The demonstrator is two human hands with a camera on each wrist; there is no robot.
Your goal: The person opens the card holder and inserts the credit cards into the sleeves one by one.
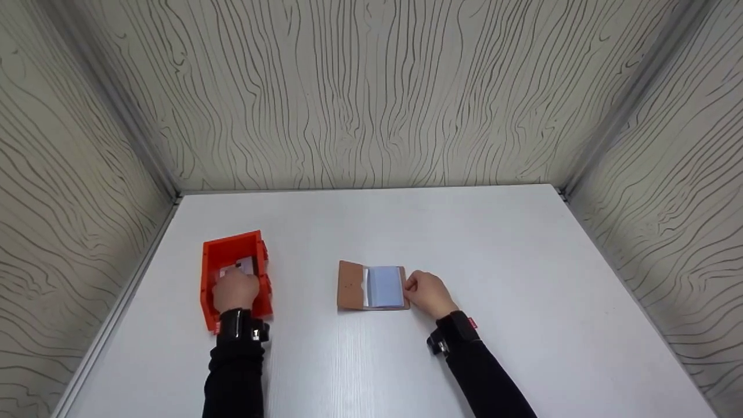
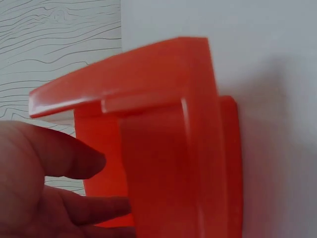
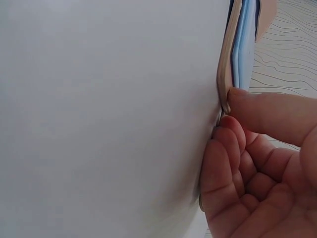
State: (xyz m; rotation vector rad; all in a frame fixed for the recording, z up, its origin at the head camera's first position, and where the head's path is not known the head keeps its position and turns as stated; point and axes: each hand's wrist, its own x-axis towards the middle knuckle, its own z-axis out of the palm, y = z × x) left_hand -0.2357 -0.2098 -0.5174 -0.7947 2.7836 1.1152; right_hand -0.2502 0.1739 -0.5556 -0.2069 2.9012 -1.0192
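A small brown-covered booklet lies spread flat on the table, its light blue leaves facing up. Between thumb and fingers, my right hand pinches the right edge of the brown cover. On the left, my left hand reaches down into a red plastic bin. In the left wrist view the thumb and fingers are apart, with the fingertips partly hidden by the bin wall. Beyond that hand, a greyish-white flat item with dark parts shows inside the bin, partly covered.
The white table has a patterned wall panel along its back and more panels at both sides. The bin's raised walls surround my left hand.
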